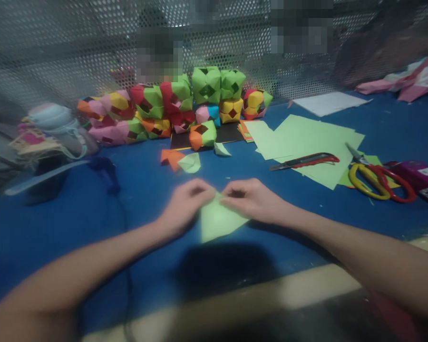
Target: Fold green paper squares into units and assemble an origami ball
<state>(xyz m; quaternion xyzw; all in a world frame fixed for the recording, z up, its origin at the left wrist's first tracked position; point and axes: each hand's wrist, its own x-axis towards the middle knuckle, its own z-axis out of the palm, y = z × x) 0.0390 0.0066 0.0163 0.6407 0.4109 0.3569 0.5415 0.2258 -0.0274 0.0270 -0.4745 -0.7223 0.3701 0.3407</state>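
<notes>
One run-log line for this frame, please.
left hand: pinching green paper | right hand: pinching same sheet | surface: blue table | nearby: utility knife, scissors, folded paper cubes

Top corner of the green paper (218, 221) is hidden under the fingertips of both hands. Beside it, 2 forearms are cut by the bottom edge. Whole view is motion-blurred.

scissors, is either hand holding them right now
No, the scissors lie on the blue table at the right, while the left hand and right hand both pinch a light green paper.
</notes>
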